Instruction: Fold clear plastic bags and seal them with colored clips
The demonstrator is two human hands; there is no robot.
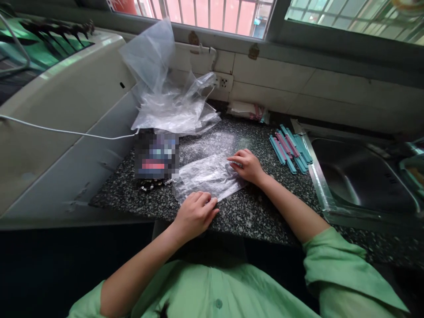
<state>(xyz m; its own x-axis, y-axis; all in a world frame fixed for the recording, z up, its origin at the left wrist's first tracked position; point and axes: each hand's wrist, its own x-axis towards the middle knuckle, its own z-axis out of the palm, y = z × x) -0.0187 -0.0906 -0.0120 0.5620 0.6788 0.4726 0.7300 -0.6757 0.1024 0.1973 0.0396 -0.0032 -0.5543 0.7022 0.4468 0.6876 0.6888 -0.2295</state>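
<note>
A clear plastic bag [207,174] lies flat and slightly wrinkled on the speckled counter in front of me. My left hand [196,214] rests on its near edge, fingers loosely bent and thumb apart. At the bag's right end, my right hand [247,166] reaches over the plastic with its fingers stretched to the left and the thumb a little below them. Neither hand visibly grips anything; the undersides of both are hidden. To the right of my right hand lie several blue and pink sealing clips [289,148], side by side in a loose pile.
A heap of clear plastic bags [175,104] stands at the back left, near a wall socket [224,82]. A packet [248,111] leans by the tiles. Left is a blurred-out object [157,157] beside a white appliance [66,75] with a cable [66,130]. A metal sink [361,176] is right.
</note>
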